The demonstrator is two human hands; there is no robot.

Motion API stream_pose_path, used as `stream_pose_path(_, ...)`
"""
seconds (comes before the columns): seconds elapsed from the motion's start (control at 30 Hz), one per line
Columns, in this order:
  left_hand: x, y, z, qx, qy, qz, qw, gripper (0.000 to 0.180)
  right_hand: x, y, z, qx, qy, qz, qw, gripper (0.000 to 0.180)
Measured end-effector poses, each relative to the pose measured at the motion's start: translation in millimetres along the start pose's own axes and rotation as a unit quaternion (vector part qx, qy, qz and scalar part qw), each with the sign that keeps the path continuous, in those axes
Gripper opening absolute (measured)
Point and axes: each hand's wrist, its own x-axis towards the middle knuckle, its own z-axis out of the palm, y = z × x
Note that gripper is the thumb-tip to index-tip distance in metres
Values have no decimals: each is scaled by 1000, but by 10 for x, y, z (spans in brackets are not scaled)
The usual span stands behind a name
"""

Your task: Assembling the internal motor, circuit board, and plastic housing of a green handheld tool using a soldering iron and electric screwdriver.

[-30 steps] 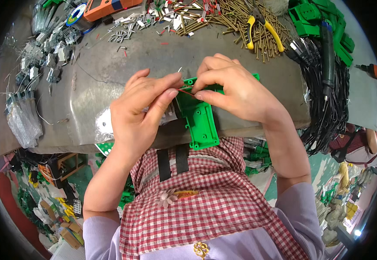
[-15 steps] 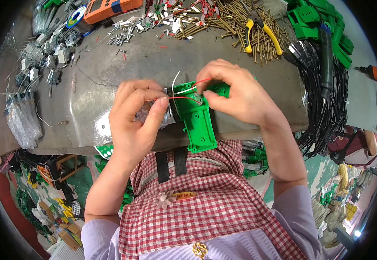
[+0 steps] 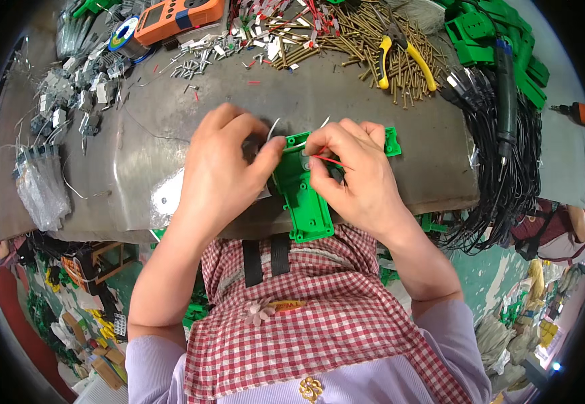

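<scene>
A green plastic housing (image 3: 307, 207), shaped like a drill's shell half, lies at the bench's near edge with its hollow side up. My right hand (image 3: 354, 165) is over its upper part, thumb and fingers pinching a red wire (image 3: 333, 161). At the housing's left side my left hand (image 3: 228, 165) is curled, thumb toward fingers; what it grips is hidden and slightly blurred. A white wire (image 3: 273, 128) sticks up beside that thumb, and a second white wire end (image 3: 324, 123) shows by my right fingers. A round grey part (image 3: 305, 160) sits inside the housing.
Long brass-coloured screws (image 3: 407, 74) lie heaped at the back, with yellow-handled pliers (image 3: 385, 64) on top. Black cables (image 3: 491, 161) and green shells (image 3: 471, 30) are at right. Grey switches (image 3: 57, 101), a solder spool (image 3: 124, 34) and an orange meter (image 3: 178, 19) stand at left.
My left hand has moved up and right, letting go of the red wire it pinched. My right hand has shifted slightly down, and a red wire now shows between its thumb and fingers.
</scene>
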Motion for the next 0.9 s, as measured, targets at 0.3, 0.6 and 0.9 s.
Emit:
stream_pose_path(0.3, -409, 90, 57, 89, -103, 337, 932, 18, -9, 114, 20, 72, 42, 31, 996, 8)
stream_pose_path(0.6, 166, 188, -73, 212, -88, 175, 958, 15, -24, 72, 45, 65, 112, 0, 992, 9)
stream_pose_path(0.9, 66, -49, -146, -333, -83, -85, 935, 9, 135, -19, 129, 97, 104, 45, 989, 13)
